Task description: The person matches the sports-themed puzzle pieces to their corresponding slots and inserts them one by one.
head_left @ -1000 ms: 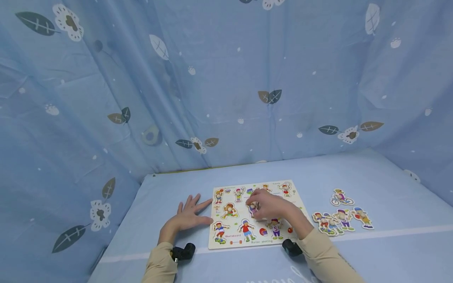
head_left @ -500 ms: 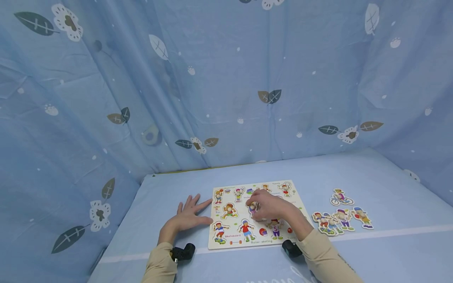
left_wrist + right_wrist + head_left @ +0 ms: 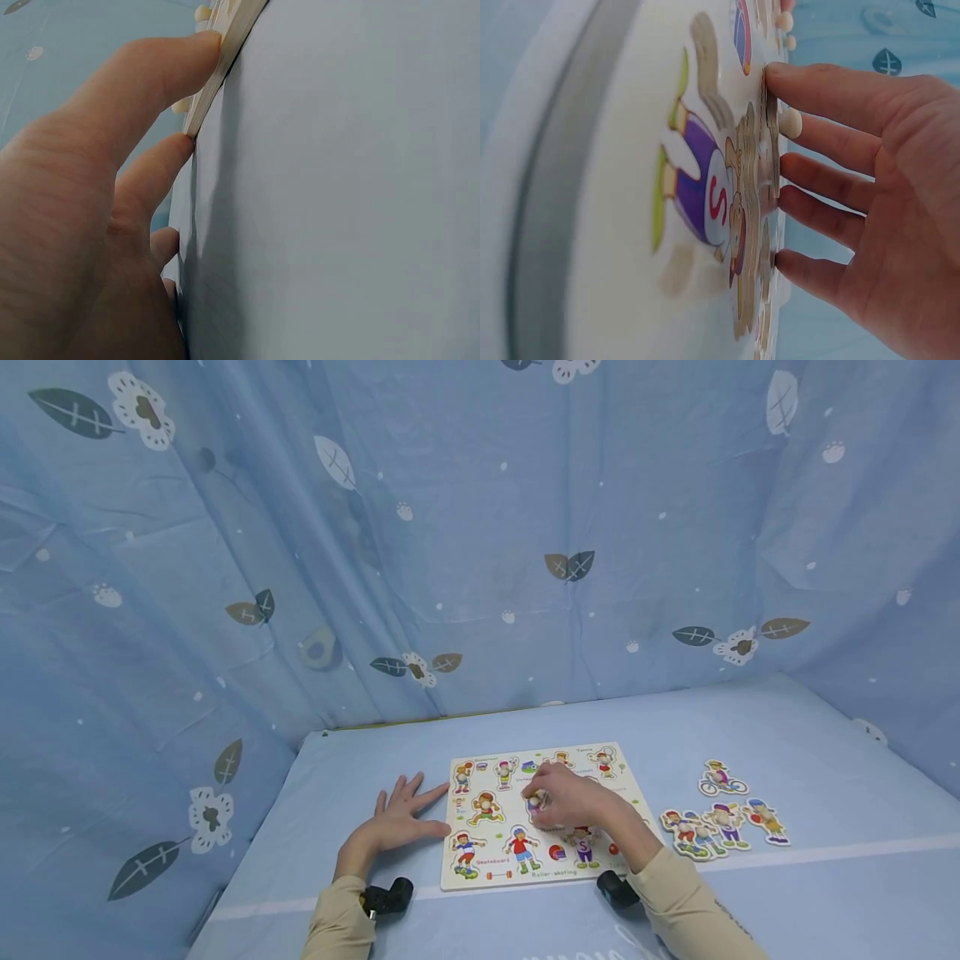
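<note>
Curving my right hand [image 3: 567, 796] round a knobbed figure piece [image 3: 535, 804], I hold it narrowly between thumb and fingers over the middle of the wooden puzzle board [image 3: 517, 811]. My fingers hide part of it, so I cannot tell whether it lies flush in its recess. From my right wrist its round knob [image 3: 790, 122] shows just beyond my thumb.

My left hand [image 3: 397, 821] is spread wide and grips nothing; its thumb and index fingertip touch the board's left edge. The running figure [image 3: 487, 807] is on the board between my two hands, and the purple-shirted "S" figure [image 3: 584, 846] is nearer me.

Off to the right on the blue cloth [image 3: 847, 793], the cyclist piece [image 3: 722, 779] lies just beyond a huddle of loose figure pieces [image 3: 726, 827], some overlapping.
</note>
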`<state>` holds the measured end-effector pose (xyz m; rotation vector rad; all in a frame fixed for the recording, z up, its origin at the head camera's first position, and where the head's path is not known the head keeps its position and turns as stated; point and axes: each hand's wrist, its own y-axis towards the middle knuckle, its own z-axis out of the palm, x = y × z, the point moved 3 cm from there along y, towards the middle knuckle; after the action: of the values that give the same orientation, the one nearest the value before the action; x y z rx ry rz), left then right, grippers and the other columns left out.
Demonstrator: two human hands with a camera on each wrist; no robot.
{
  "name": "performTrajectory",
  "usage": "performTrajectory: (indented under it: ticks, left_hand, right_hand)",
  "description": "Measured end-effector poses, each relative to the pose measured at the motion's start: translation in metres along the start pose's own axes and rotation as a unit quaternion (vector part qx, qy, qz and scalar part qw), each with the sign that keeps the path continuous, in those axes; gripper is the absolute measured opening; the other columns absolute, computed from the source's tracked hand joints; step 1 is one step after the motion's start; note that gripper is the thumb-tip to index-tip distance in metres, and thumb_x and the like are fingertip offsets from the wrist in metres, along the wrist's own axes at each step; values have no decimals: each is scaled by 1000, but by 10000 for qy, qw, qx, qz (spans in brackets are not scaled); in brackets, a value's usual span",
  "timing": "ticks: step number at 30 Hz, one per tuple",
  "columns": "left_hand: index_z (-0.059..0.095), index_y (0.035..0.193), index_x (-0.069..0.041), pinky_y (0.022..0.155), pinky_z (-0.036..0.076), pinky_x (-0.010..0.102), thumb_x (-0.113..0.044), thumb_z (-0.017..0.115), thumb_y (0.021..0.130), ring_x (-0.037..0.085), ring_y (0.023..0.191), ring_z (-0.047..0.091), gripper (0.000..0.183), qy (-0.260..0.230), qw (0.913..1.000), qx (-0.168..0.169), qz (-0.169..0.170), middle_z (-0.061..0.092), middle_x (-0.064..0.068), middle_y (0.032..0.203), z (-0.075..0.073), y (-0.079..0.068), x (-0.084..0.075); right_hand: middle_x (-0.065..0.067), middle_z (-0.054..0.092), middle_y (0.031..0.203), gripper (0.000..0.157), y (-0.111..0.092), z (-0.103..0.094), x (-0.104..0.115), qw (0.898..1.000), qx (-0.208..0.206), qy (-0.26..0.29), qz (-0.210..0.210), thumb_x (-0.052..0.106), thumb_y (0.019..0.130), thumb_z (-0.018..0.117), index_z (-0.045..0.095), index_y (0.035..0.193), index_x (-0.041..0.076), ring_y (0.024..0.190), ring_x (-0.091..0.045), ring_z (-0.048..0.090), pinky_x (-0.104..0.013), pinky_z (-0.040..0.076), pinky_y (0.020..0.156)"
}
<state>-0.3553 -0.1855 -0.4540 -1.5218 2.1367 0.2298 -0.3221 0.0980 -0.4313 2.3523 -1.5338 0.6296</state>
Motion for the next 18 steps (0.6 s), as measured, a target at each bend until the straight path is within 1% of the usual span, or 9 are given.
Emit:
performTrajectory:
  ticks: [7, 10, 13, 18]
  left_hand:
    - [46, 149, -27, 117, -7, 64, -56, 73, 78, 43, 151, -2, 81, -74, 10000, -13, -44, 16, 19, 164, 0, -1, 0]
    - [47, 149, -26, 117, -7, 65, -54, 74, 78, 44, 151, -1, 81, -112, 9999, -43, -35, 17, 19, 163, 0, -2, 0]
    - [47, 149, -25, 117, -7, 64, -55, 74, 77, 44, 151, -1, 82, -131, 9999, -28, -58, 17, 19, 163, 0, -3, 0]
    - [47, 149, -27, 118, -7, 63, -55, 73, 77, 43, 151, -2, 81, -99, 9999, -15, -91, 16, 18, 164, 1, -1, 0]
  right_hand:
    - [-7, 57, 127, 33, -1, 2, 2, 9997, -229, 58, 68, 18, 81, 77, 74, 114, 13, 117, -24, 51, -45, 49, 92]
    - [-7, 57, 129, 34, -2, 2, 3, 9997, -214, 45, 130, 19, 82, 77, 73, 115, 14, 115, -23, 51, -45, 49, 90]
    - [-8, 56, 131, 38, -2, 1, 3, 9998, -116, 19, 189, 19, 82, 77, 71, 120, 15, 115, -24, 50, -45, 49, 91]
    - [-12, 52, 139, 48, -3, -1, 4, 9997, 5, 67, 248, 20, 82, 77, 66, 129, 14, 123, -28, 49, -49, 47, 99]
